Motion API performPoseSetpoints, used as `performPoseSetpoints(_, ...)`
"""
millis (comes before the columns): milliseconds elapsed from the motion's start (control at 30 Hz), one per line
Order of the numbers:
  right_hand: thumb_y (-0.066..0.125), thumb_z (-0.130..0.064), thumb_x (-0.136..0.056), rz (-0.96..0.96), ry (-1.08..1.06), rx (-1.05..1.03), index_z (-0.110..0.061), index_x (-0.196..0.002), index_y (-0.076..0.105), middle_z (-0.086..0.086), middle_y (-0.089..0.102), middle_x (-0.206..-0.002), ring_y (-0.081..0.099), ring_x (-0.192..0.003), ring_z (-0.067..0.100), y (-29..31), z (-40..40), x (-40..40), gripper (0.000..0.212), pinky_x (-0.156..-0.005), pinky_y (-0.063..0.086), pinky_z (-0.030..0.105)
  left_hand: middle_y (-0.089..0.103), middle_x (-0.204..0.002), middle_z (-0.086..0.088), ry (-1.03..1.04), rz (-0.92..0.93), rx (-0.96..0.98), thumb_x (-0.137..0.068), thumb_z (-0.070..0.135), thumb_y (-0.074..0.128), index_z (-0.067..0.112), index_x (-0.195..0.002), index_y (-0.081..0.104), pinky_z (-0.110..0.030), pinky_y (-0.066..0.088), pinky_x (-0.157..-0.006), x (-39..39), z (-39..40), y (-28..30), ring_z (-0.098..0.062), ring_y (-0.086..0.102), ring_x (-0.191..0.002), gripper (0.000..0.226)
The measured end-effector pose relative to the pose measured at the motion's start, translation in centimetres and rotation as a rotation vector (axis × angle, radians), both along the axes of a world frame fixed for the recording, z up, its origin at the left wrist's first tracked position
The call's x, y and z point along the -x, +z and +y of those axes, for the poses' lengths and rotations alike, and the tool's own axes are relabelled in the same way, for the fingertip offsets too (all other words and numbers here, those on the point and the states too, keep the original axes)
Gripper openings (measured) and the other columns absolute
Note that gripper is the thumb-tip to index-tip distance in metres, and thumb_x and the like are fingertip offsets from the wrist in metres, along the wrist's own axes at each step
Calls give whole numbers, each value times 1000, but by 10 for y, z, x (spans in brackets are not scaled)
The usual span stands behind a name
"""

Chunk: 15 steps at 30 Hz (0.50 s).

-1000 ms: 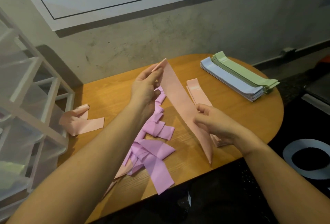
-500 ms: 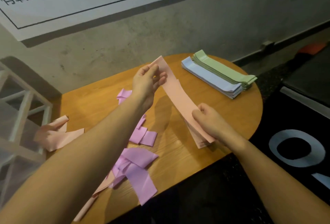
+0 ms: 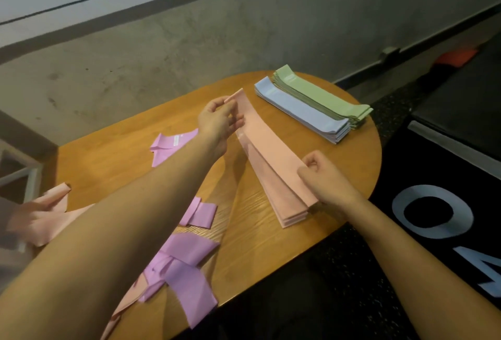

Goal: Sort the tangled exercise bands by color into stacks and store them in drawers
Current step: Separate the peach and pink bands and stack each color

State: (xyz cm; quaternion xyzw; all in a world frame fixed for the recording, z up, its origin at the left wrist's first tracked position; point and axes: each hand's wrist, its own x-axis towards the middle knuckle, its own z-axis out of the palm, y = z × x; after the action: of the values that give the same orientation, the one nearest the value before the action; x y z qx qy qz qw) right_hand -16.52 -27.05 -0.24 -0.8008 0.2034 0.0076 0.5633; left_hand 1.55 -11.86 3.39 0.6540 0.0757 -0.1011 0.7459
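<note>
While both hands pinch the pink band (image 3: 267, 147), the left hand (image 3: 218, 122) at its far end and the right hand (image 3: 324, 179) at its near end, it hangs just over the pink stack (image 3: 284, 204) at centre frame. Released crooked, it could skew that stack or slide off the surface (image 3: 271, 242).

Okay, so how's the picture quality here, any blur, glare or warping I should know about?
Head view: dim, soft indoor light; the table edge and wall lines bow from the wide-angle lens; the left forearm looms large and soft near the lens; the peach band held by both hands is fairly sharp; slight sheen on the blue stack.
</note>
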Motion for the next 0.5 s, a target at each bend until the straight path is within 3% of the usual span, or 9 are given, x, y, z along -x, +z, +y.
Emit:
performPoseSetpoints(100, 65, -26, -83, 26, 30, -121, -25, -98, 58, 6, 60, -80, 54, -54, 16, -8, -1, -1, 17, -43, 39, 29, 71, -104, -13, 11, 7, -73, -99, 14, 63, 16, -105, 65, -39, 63, -82, -8, -3, -7, -23, 70, -83, 7)
performPoseSetpoints(167, 69, -18, -88, 42, 57, -210, -22, -101, 62, 7, 61, -81, 53, -47, 10, -9, -1, -4, 15, -40, 38, 25, 72, -104, -13, -1, -9, -136, -98, 14, 63, 14, -108, 65, -39, 63, -82, -15, -3, -12, -22, 70, -81, 10)
performPoseSetpoints(333, 70, -14, -92, 127, 171, -215, -19, -111, 65, -1, 69, -73, 56, -54, 8, -4, -2, -6, 19, -52, 45, 25, 71, -101, -10, -5, -43, -244, -98, 16, 65, 15, -112, 65, -39, 63, -80, -28, -4, -26, -20, 70, -80, 14)
performPoseSetpoints(500, 74, -19, -89, 200, 225, -115, -22, -114, 64, -7, 66, -60, 58, -49, 3, -8, -10, -9, 27, -48, 44, 20, 71, -102, -14, -86, -68, -306, -99, 17, 63, 16, -110, 64, -36, 64, -76, -31, -11, -36, -22, 70, -77, 12)
